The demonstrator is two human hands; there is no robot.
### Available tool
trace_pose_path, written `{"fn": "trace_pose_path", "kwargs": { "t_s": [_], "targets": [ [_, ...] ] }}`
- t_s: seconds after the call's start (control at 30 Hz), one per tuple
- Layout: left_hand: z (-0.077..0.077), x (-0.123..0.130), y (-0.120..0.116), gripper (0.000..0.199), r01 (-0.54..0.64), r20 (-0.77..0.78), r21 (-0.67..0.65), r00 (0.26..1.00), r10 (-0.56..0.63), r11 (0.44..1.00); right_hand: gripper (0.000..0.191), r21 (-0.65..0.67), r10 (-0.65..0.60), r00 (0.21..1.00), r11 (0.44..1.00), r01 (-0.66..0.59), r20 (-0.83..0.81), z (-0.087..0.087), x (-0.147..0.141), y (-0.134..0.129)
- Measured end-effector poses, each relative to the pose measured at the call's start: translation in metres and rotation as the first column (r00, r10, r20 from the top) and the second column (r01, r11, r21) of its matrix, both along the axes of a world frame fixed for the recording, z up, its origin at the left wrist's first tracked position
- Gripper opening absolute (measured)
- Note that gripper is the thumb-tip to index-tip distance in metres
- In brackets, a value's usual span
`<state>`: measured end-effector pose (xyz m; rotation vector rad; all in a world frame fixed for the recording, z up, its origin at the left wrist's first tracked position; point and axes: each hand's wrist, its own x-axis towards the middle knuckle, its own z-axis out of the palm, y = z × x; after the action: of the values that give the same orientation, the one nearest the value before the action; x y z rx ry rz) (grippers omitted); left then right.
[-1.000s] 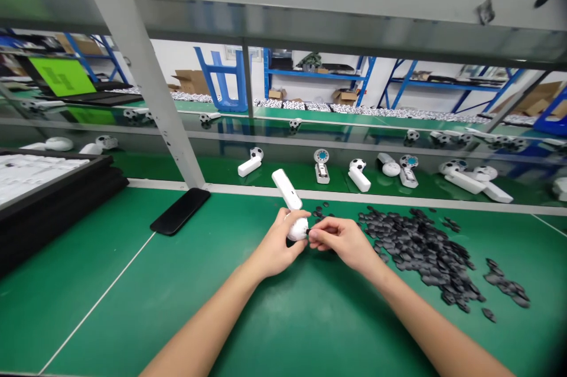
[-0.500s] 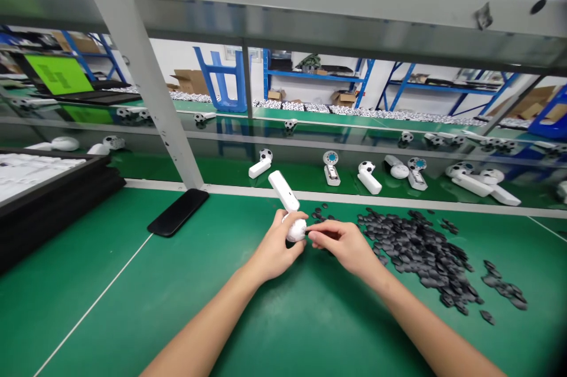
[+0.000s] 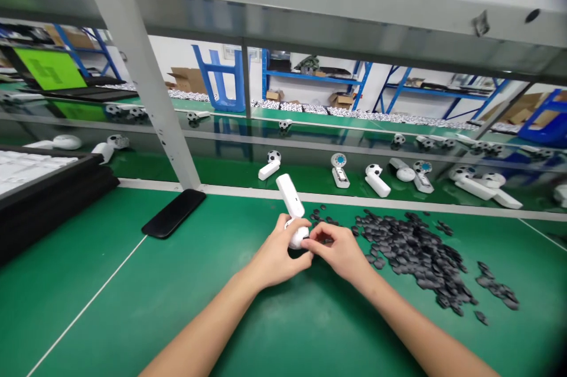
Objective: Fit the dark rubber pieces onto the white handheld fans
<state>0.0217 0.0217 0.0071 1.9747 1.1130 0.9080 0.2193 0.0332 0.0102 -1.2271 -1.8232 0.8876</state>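
Observation:
My left hand (image 3: 283, 252) is closed around the round white head of a white plastic device (image 3: 291, 196), whose long body points up and away from me. At the right side of that head, my right hand (image 3: 339, 250) pinches a small dark piece, mostly hidden by the fingertips, against its surface. The piece resembles the black pieces in the pile (image 3: 411, 256) to the right, which lie loose on the green table (image 3: 283, 335).
A black phone (image 3: 174, 214) lies left of my hands, near a dark stack of trays (image 3: 53, 202) at the left edge. Behind the table's rim, several white devices with football-patterned heads (image 3: 376, 179) stand on a green surface. A grey metal post (image 3: 153, 81) rises at left.
My right hand has come closer to the white head, and its pinched dark piece now meets the surface. Both hands and the device have shifted slightly right and down in view.

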Motion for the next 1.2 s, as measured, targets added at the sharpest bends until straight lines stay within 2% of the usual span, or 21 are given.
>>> {"fn": "trace_pose_path", "kwargs": {
  "t_s": [0.1,0.23,0.33,0.47,0.57,0.67,0.77,0.83,0.93,1.03,1.1,1.2],
  "targets": [
    [0.002,0.003,0.000,0.045,-0.018,0.011,-0.011,1.000,0.018,1.000,0.028,-0.024,0.000,1.000,1.000,-0.001,-0.029,-0.004,-0.001,0.002],
    [0.004,0.005,-0.001,0.029,-0.013,0.031,0.046,0.999,0.011,0.999,0.033,-0.014,0.004,0.998,1.000,-0.004,-0.060,-0.003,-0.001,0.001],
    [0.002,0.003,0.002,0.031,-0.021,-0.030,0.070,0.999,0.023,0.997,0.025,0.028,0.038,0.997,0.999,-0.036,-0.060,0.001,-0.001,-0.001],
    [-0.004,0.003,0.006,0.040,-0.079,-0.032,0.076,0.996,0.082,0.994,0.019,0.073,0.003,0.999,0.997,0.001,-0.050,0.001,-0.002,0.001],
    [-0.006,0.004,0.007,0.043,-0.093,-0.019,0.079,0.995,0.095,0.992,0.018,0.099,0.004,1.000,0.995,-0.006,0.018,-0.001,-0.002,0.001],
    [-0.006,0.001,0.011,0.045,-0.104,0.016,0.047,0.994,0.104,0.993,0.008,0.179,0.078,0.995,0.980,-0.090,0.069,0.005,0.002,0.003],
    [-0.004,-0.005,0.018,0.045,-0.217,0.088,-0.036,0.972,0.219,0.976,0.026,0.202,0.148,0.985,0.965,-0.165,0.093,0.020,0.013,0.006],
    [0.001,-0.009,0.020,0.046,-0.278,0.148,-0.121,0.944,0.295,0.953,0.031,0.190,0.107,0.984,0.973,-0.134,0.144,0.031,0.025,0.008],
    [0.011,-0.014,0.019,0.044,-0.289,0.249,-0.229,0.906,0.343,0.930,0.035,0.194,-0.032,0.926,0.980,-0.045,0.377,0.037,0.046,0.014],
    [0.017,-0.016,0.018,0.036,-0.278,0.296,-0.245,0.891,0.345,0.929,0.029,0.168,0.008,0.914,0.982,-0.083,0.405,0.032,0.063,0.022],
    [0.016,-0.016,0.018,0.034,-0.242,0.287,-0.236,0.908,0.306,0.941,0.023,0.140,0.065,0.904,0.981,-0.136,0.423,0.028,0.067,0.025],
    [0.008,-0.014,0.019,0.045,-0.200,0.217,-0.186,0.947,0.238,0.962,0.018,0.098,0.143,0.856,0.971,-0.219,0.497,0.025,0.064,0.021]
  ]
}}
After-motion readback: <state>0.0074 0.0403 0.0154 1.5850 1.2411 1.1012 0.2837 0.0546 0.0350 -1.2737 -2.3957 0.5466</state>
